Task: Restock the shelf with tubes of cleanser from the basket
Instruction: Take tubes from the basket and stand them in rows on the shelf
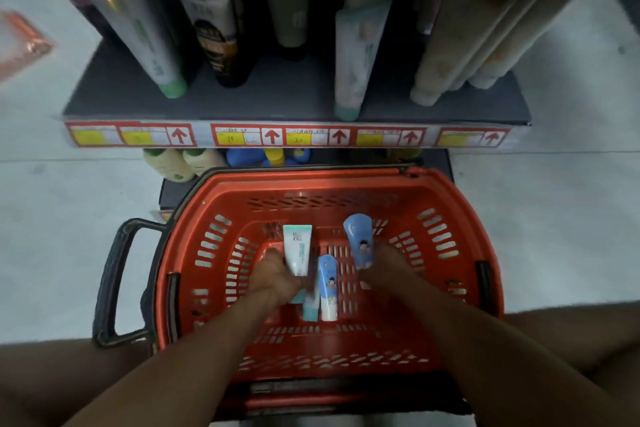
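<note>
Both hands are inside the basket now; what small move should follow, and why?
Probably lift both hands toward the shelf: the left hand already grips a white-green tube and the right hand a blue tube, both raised above the red basket floor.

both hands are reaching down into the red perforated plastic basket (446,218), which is sitting just below the dark grey shelf (277,97). the left hand (275,276) is gripping a white tube with a mint-green top band (297,250). the right hand (389,265) is holding a light blue tube with a cartoon figure (360,239). between them, on the basket's floor, a second blue-and-white tube (328,288) is lying beside a mint-capped tube (310,308). more tubes are standing on the shelf.
</note>
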Tool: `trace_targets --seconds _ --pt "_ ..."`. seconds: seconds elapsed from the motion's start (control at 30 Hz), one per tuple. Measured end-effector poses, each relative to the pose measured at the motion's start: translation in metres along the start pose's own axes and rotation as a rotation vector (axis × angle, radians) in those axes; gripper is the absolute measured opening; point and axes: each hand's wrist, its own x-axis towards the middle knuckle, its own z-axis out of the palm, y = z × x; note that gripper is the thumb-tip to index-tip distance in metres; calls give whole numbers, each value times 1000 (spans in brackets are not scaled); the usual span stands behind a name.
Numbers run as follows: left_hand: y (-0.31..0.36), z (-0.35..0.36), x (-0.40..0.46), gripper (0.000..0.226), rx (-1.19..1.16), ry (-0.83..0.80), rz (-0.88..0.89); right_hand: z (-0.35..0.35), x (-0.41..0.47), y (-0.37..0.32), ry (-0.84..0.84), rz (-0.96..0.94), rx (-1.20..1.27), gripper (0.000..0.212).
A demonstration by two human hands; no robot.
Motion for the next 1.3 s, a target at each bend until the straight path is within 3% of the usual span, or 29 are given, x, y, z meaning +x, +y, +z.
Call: trace_targets --seconds 0.1,0.4,0.63,0.73,1.0,1.3 --pt "17 -12 -25 55 -9 48 67 -17 -19 -4 115 -41 19 64" --pt "63 -48 -99 59 -63 187 243 -75 -91 -19 270 -157 48 67" --pt "108 -72 -154 57 -105 296 427 -129 -145 -34 440 -336 59 41" --pt "130 -84 -179 58 -99 358 513 -154 -166 -39 496 -340 68 57" --pt "190 -117 -238 57 -140 508 736 -234 -225 -59 754 -461 213 46" --pt "274 -158 -287 53 -209 569 932 -329 -263 -72 907 -551 283 51"
